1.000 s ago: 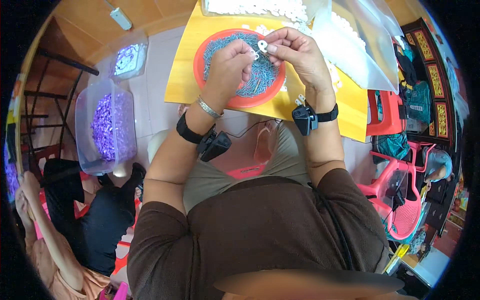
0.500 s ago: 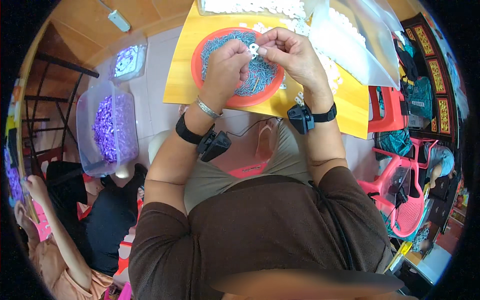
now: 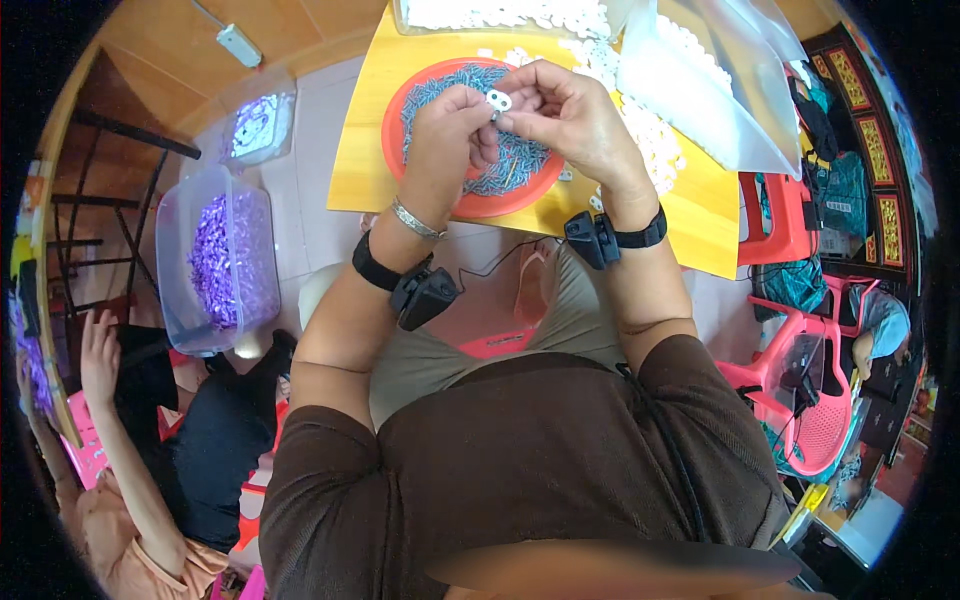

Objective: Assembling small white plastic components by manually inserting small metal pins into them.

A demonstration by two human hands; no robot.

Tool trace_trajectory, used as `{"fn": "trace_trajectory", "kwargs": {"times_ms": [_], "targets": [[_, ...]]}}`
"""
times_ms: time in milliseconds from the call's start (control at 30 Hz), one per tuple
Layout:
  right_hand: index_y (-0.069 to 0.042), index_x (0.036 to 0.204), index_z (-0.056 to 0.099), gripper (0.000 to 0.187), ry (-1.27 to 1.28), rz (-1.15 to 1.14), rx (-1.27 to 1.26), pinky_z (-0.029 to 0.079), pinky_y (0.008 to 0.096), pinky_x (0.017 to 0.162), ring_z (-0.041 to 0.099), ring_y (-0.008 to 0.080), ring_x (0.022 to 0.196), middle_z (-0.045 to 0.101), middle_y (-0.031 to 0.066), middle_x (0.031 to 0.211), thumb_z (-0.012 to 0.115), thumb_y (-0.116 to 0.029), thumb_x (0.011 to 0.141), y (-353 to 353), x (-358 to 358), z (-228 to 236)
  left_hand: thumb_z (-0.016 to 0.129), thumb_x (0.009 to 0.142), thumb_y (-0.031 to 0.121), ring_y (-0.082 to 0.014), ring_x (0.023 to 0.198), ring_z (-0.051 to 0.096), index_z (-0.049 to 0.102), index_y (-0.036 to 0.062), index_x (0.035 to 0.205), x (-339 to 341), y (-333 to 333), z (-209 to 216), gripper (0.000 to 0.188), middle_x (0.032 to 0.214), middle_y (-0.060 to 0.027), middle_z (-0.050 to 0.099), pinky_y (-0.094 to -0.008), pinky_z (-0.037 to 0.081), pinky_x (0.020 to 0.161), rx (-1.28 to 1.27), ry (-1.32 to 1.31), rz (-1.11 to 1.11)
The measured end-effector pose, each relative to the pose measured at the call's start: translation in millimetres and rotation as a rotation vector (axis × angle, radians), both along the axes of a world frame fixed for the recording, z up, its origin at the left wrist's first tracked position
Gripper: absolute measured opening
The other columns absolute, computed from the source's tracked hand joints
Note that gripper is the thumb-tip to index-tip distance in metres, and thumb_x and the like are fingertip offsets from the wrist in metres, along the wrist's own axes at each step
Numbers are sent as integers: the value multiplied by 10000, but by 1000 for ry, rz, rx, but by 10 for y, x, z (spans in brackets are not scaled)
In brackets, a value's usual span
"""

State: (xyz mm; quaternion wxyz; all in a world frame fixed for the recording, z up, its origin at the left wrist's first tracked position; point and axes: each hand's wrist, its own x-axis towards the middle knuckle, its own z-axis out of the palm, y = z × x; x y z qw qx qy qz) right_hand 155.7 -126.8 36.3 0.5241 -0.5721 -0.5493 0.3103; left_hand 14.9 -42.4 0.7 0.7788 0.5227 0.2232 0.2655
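White piece [image 3: 499, 101] looks light, stiff, best edge-pinched; right hand [image 3: 580, 122] pinches it from 3 o'clock, left hand [image 3: 445, 138] at 8 o'clock, hold unclear.

Bright indoor light, strongest over the upper right of the table [image 3: 712, 225]. White heap [image 3: 510, 14] at the top edge nearly washed out; pale sheen across the clear bin [image 3: 720, 120]. Soft shadow on the tabletop near the right hand [image 3: 585, 125]. Purple pieces [image 3: 215, 260] glint. Brown shirt [image 3: 560, 440] darker. Both hands reasonably crisp. Fisheye bends the cabinet [image 3: 865, 150] at the right rim; corners black. Smooth blurred smear along the lower edge.
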Motion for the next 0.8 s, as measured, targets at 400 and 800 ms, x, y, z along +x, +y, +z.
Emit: {"fn": "trace_trajectory", "kwargs": {"times_ms": [400,800], "targets": [[-19,936,630,222,-338,-125,28,482,253,556,581,128,572,603,63,649,659,-71,723,-4,-129,68,508,845,163,-88,509,519,569,38,756,0,13,42,165,640,-20,551,-182,394,459,-95,-60,45],[-49,932,639,242,-689,-206,161,498,354,639,615,295,708,631,124,786,662,-192,739,28,-219,19,499,875,202,-89,504,521,595,21,790,5,1,-7,221,628,-30,571,-201,413,455,60,-11,53]]}}
